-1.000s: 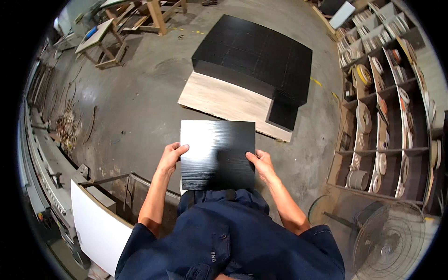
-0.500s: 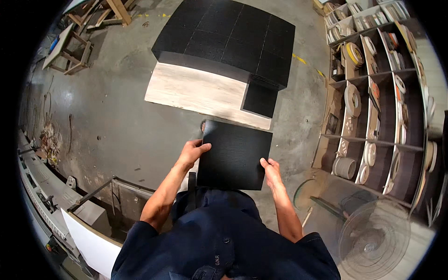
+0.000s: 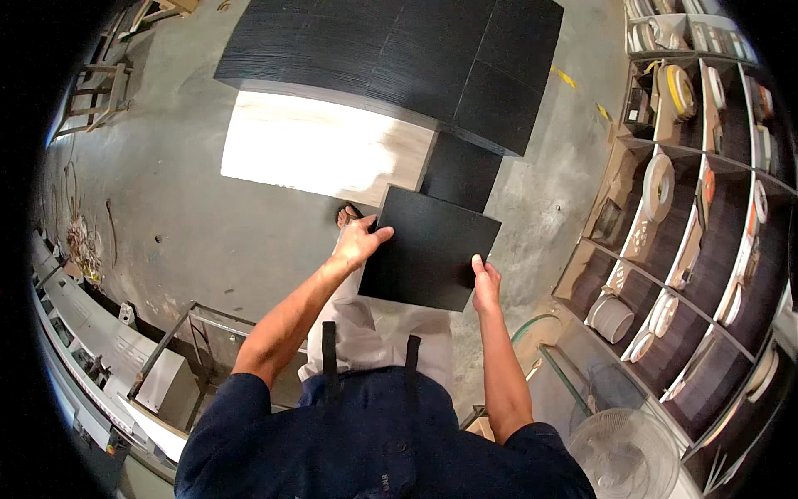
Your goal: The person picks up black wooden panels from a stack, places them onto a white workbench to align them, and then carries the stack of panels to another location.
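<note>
A square black panel (image 3: 431,254) is held out in front of my body between both hands. My left hand (image 3: 362,241) grips its left edge, with the thumb on the upper face. Along the right edge, my right hand (image 3: 486,284) closes the same way, fingers mostly hidden beneath. Just beyond lies another black panel (image 3: 462,173) on a pale wood-grain board (image 3: 324,145), its near edge partly covered from view by the held one. Behind them, black panels sit side by side in a broad raised stack (image 3: 399,58).
Shelving (image 3: 665,208) with rolls of edge banding runs along the right. A round fan (image 3: 623,453) stands at the lower right. At left are a machine (image 3: 91,333), a metal frame (image 3: 195,320) and a wooden stand (image 3: 96,100). My foot (image 3: 347,216) is beside the board.
Both hands have carried the panel forward, and it now overlaps the near edge of the pale board in view. The stack appears closer and larger.
</note>
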Demonstrator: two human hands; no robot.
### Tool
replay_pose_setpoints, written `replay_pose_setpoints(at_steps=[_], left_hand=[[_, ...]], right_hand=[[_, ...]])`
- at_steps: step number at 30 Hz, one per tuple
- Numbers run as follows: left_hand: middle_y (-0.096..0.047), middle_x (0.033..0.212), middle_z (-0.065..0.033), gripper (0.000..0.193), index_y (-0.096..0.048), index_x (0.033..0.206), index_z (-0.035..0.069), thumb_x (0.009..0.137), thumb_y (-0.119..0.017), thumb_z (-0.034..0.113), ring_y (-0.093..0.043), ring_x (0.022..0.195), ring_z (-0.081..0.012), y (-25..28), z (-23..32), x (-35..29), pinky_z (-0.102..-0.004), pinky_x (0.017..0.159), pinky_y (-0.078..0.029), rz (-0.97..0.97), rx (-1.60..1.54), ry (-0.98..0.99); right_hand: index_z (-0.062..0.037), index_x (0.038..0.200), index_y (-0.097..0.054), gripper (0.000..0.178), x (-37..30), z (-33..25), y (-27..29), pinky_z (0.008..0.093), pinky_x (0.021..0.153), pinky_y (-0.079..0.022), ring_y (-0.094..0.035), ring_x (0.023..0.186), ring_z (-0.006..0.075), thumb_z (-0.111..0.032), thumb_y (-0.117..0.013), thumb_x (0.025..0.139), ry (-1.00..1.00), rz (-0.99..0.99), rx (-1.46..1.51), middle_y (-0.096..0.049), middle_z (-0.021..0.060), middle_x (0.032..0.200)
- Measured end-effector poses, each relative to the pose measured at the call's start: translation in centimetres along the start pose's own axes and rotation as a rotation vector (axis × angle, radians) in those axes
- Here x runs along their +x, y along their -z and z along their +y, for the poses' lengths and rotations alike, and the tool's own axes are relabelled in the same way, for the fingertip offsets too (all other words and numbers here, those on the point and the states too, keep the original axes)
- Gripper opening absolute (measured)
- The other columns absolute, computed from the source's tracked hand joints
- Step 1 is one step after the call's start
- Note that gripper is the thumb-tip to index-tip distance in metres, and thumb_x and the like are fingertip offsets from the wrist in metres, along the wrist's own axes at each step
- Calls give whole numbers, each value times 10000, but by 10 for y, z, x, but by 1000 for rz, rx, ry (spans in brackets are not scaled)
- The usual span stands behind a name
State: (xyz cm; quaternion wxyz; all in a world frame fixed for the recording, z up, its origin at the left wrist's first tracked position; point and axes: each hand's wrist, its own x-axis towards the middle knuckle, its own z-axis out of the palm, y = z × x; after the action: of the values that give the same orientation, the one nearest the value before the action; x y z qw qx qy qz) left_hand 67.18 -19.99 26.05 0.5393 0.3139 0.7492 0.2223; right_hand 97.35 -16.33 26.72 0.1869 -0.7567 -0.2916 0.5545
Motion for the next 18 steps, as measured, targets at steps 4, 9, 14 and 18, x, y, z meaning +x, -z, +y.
replay_pose_setpoints(at_steps=[4, 9, 14, 18], left_hand=[[-621, 1118, -183, 546, -604, 1141, 13, 740, -672, 377, -573, 1061, -269, -28, 26, 68, -360, 944, -402, -178, -74, 182], [-647, 1051, -155, 520, -568, 1178, -11, 756, -676, 273, -599, 950, -230, -97, -8, 171, -324, 876, -434, -83, -63, 112], [-609, 1113, -177, 542, -547, 1178, -61, 746, -723, 214, -554, 1004, -240, -160, -30, 247, -343, 925, -411, -61, -247, 160], [-565, 1188, -231, 658, -491, 1239, -81, 720, -754, 227, -549, 1073, -296, -179, -41, 291, -333, 964, -401, -82, -206, 232]], right_hand=[[47, 922, -596, 360, 82, 4, -2, 312, 770, -411, -500, 838, 155, -308, -634, 867, -55, 33, -26, -587, 65, 910], [88, 1150, -535, 459, 196, 20, -8, 328, 929, -379, -516, 1041, 216, -266, -632, 874, -126, -34, 14, -582, 123, 1114], [53, 1247, -479, 621, 292, 31, 0, 389, 1008, -317, -384, 1226, 253, -386, -643, 841, -222, -76, -238, -303, 139, 1428], [15, 1229, -517, 602, 334, 37, -8, 443, 980, -335, -418, 1220, 282, -430, -633, 840, -203, 83, -465, -473, 154, 1323]])
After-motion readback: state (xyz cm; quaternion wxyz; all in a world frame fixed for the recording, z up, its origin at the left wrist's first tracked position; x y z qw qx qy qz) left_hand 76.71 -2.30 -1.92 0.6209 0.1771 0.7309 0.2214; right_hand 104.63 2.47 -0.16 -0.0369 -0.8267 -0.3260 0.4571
